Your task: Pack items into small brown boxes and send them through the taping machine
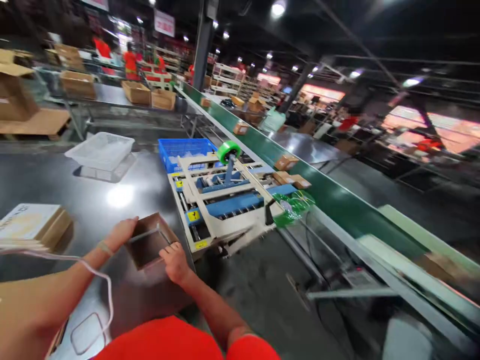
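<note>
A small brown cardboard box (146, 250) sits on the dark metal table (123, 200) in front of me. My left hand (123, 234) is closed on its left upper edge. On the opposite side, the fingers of my right hand (175, 262) curl over the right wall. The box's inside faces up toward me in shadow; I cannot tell whether anything lies in it. Just past the table's right edge stands the sealing machine (225, 200) with a green tape roll (228, 151) on top.
Flat cartons (33, 225) are stacked at the left, with a pale cable (95, 272) hanging nearby. White baskets (101, 152) and a blue crate (185, 150) stand farther back. Along the right runs a green conveyor belt (333, 200) with several small boxes. People in red work beyond.
</note>
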`<state>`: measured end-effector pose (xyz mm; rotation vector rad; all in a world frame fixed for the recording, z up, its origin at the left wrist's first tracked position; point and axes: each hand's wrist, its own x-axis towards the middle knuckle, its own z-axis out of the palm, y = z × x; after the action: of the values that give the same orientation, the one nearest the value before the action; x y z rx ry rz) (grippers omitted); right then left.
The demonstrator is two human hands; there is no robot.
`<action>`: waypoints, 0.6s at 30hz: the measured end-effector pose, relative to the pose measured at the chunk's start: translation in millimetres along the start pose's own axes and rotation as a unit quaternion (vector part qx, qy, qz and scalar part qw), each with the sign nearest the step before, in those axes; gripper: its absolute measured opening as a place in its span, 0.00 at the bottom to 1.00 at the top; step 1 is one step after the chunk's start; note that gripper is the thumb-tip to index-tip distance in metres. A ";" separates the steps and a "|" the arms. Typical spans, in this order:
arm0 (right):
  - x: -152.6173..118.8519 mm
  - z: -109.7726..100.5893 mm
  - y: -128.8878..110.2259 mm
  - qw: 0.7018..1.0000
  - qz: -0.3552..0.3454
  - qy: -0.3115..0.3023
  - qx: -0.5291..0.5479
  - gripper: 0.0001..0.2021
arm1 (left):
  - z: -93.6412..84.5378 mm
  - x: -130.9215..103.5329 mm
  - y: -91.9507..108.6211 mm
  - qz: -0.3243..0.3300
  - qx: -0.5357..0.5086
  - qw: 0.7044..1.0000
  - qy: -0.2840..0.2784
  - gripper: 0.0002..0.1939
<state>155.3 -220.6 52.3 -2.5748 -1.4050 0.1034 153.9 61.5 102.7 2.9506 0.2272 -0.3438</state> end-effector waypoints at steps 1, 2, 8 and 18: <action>5.1 -1.3 2.7 1.000 -0.009 -0.004 0.008 0.12 | -1.5 0.8 5.7 -0.010 -0.001 1.000 0.001 0.28; 9.9 -2.2 4.1 0.999 -0.027 -0.013 0.017 0.14 | 0.2 -0.5 11.9 -0.018 -0.004 1.000 0.004 0.29; 29.0 3.1 -8.8 0.996 -0.017 -0.069 0.061 0.17 | 50.5 -33.9 57.0 0.004 -0.001 0.999 0.038 0.36; 56.1 22.6 31.7 0.992 -0.045 -0.115 0.029 0.38 | 8.8 -44.3 -27.7 0.129 -0.224 0.957 -0.128 0.15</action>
<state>208.4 -186.9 25.5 -2.5122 -1.5675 0.4339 104.7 81.2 100.9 2.4194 -0.1028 -0.5473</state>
